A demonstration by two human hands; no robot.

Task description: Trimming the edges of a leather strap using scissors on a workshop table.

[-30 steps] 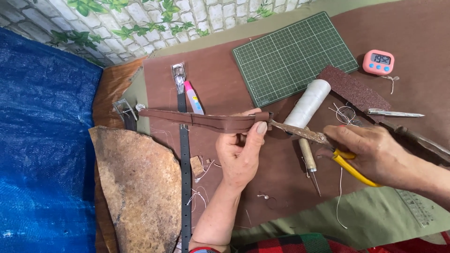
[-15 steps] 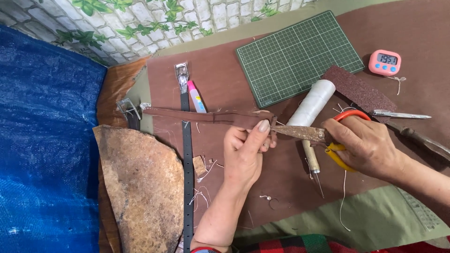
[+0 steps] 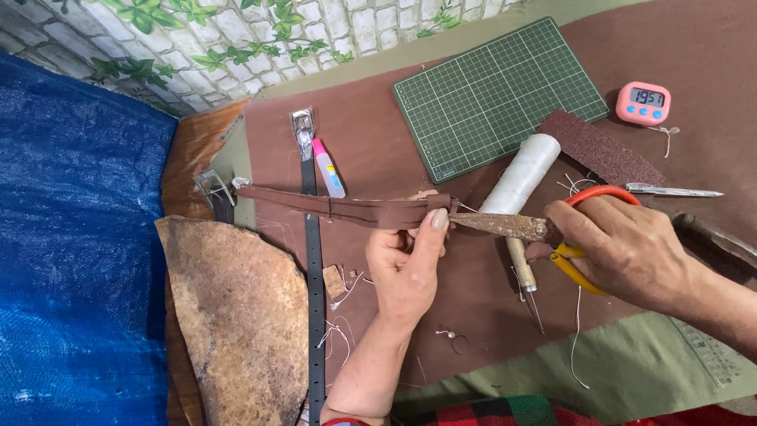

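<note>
The brown leather strap (image 3: 347, 209) looks smooth and matt. The scissors (image 3: 512, 227) have rusty, rough metal blades and shiny plastic handles.

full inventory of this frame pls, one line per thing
leather strap: 1, brown, held level mid-table
scissors: 1, rusty blades, orange-yellow handles, tips at the strap's end
cutting mat: 1, green, top centre
timer: 1, pink, top right
thread spool: 1, white, beside mat
awl: 1, wooden handle, below spool
belt: 1, dark, runs down table
glue tube: 1, white with pink cap, by belt
leather hide: 1, tan, lower left
tarp: 1, blue, left
left hand: fingers pinch strap end
right hand: fingers in scissors handles
</note>
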